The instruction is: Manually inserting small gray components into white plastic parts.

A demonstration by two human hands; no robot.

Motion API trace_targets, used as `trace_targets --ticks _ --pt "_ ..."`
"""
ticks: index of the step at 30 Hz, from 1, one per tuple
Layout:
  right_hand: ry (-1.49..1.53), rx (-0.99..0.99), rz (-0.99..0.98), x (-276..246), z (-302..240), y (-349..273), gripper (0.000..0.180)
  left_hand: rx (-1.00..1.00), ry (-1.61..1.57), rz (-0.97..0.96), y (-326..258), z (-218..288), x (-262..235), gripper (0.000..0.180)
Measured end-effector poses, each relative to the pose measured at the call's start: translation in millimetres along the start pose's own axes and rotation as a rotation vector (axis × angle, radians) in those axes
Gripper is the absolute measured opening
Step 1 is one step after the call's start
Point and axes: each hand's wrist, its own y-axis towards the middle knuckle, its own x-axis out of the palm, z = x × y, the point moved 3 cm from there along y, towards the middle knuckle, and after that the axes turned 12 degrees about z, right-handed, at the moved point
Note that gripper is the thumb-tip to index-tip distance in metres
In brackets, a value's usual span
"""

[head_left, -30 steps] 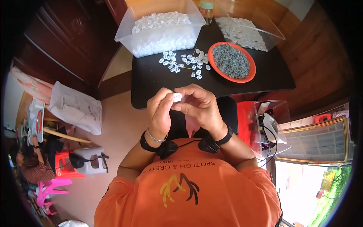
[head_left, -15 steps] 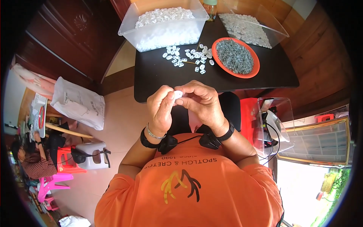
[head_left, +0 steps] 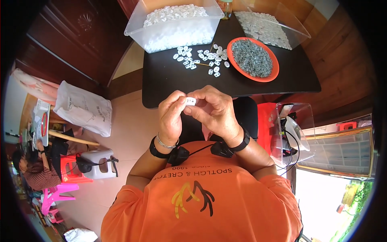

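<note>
Above the near edge of the dark table [head_left: 157,86], both hands meet around a small white oval plastic piece [head_left: 190,101] with holes in it. My left hand [head_left: 171,115] pinches its left end between thumb and fingers. From the right, the thumb and index finger of my right hand [head_left: 215,111] close on the same piece. Farther back on the table lie several loose white pieces [head_left: 186,56] like it. An orange-red dish [head_left: 275,66] to their right holds a heap of small grey metal-looking parts [head_left: 252,58].
A translucent tub [head_left: 173,42] full of white pieces stands at the back left. Another clear bin [head_left: 268,32] of white pieces is at the back right, near a jar [head_left: 226,9]. Left are a white sack [head_left: 82,109], a grey stool [head_left: 98,163] and a seated person [head_left: 40,173].
The white piece has turned between my fingers, so its holes now face up. Both hands have stayed in nearly the same place.
</note>
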Motion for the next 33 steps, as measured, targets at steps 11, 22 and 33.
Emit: trace_targets --ticks 11,22,33 --pt "-0.522 -0.396 0.112 -64.9 -44.8 73.2 0.023 -0.075 0.024 -0.006 -2.4 0.8 -1.5 0.029" --pt "-0.877 -0.281 0.108 -115.4 3.5 167.2 0.025 -0.139 0.069 0.068 9.0 -11.7 -18.5 0.026" --pt "-1.135 -0.383 -0.349 -33.9 108.7 144.9 0.013 -0.212 0.006 0.086 17.8 -32.7 -41.9 0.025"
